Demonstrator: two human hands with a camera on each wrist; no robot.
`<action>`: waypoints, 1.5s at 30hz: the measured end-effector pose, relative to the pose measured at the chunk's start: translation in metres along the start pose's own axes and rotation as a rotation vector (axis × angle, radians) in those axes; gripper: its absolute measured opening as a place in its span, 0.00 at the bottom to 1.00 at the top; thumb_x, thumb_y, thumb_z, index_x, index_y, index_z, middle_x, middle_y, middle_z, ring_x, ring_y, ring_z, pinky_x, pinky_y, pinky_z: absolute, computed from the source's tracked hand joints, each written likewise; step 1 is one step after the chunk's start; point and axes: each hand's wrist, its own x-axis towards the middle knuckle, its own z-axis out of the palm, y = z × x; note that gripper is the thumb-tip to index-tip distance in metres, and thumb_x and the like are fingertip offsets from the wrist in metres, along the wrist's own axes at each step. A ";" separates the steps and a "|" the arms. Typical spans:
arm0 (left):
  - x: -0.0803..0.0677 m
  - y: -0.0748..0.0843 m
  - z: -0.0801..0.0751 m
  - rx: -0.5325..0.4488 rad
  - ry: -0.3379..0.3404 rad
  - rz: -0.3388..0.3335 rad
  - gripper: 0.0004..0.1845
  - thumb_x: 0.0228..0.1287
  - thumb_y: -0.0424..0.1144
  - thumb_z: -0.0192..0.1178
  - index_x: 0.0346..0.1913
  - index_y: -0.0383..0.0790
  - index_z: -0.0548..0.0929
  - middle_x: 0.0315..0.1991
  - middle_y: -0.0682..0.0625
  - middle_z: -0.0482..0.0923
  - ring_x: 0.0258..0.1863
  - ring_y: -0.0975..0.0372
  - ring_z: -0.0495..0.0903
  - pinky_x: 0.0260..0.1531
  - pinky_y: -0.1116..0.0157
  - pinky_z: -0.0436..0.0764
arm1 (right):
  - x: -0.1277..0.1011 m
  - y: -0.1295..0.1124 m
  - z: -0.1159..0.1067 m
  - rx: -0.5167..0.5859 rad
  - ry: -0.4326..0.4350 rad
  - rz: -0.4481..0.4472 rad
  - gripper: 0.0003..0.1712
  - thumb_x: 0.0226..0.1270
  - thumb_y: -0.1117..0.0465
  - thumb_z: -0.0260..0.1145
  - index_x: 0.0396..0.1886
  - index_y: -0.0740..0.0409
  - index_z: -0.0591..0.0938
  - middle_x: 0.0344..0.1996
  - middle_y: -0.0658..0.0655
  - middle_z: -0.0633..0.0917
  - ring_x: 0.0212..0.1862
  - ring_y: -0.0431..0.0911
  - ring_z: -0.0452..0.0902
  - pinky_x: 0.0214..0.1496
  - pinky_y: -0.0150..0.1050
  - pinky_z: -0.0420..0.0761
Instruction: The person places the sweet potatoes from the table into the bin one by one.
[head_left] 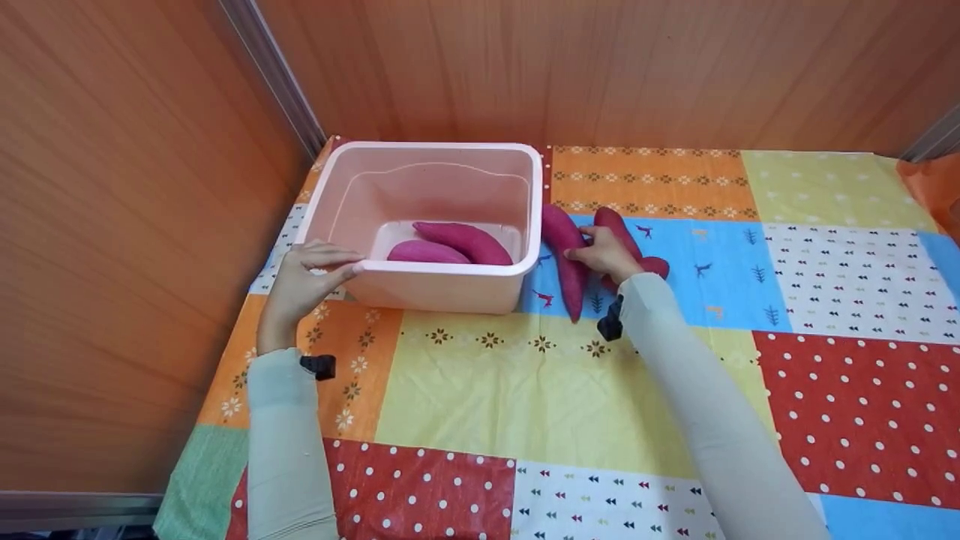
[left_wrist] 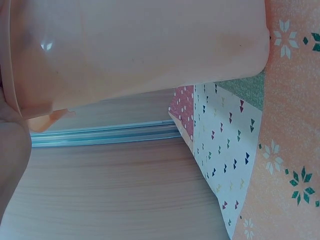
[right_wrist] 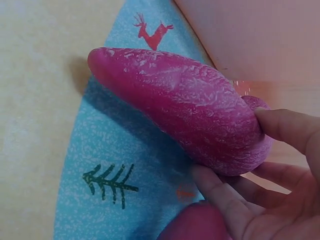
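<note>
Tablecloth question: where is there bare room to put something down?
Free: the tablecloth right of the right hand, and the yellow patch before the pink tub. Crowded: between tub and hand, where two sweet potatoes lie.

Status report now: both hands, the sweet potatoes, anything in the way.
Left hand grips the pink tub at its near-left rim. Right hand has its grip on a sweet potato beside the tub; another lies behind. Two sweet potatoes in the tub. Nothing in the way.

Four purple sweet potatoes are counted: two in the bin [head_left: 424, 253] [head_left: 465, 240], two on the patchwork cloth [head_left: 564, 259] [head_left: 626, 244]. One pink plastic bin [head_left: 450, 289] is seen. One patchwork cloth [head_left: 825, 262] is spread out. Two hands are seen [head_left: 300, 281] [head_left: 606, 255].
</note>
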 end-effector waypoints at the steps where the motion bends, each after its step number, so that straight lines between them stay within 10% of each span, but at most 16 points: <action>1: 0.000 0.000 0.000 0.001 0.000 0.000 0.11 0.55 0.28 0.68 0.41 0.28 0.87 0.42 0.30 0.83 0.39 0.72 0.72 0.50 0.62 0.63 | 0.000 -0.001 0.000 0.002 -0.002 -0.001 0.41 0.67 0.55 0.64 0.75 0.57 0.58 0.63 0.65 0.72 0.54 0.55 0.71 0.56 0.46 0.77; 45: 0.004 -0.015 0.001 0.007 0.001 -0.038 0.12 0.55 0.31 0.69 0.42 0.29 0.87 0.43 0.36 0.84 0.41 0.70 0.72 0.50 0.63 0.65 | -0.016 -0.031 -0.034 0.150 -0.011 -0.052 0.37 0.67 0.55 0.64 0.72 0.57 0.63 0.58 0.63 0.74 0.51 0.52 0.79 0.53 0.46 0.81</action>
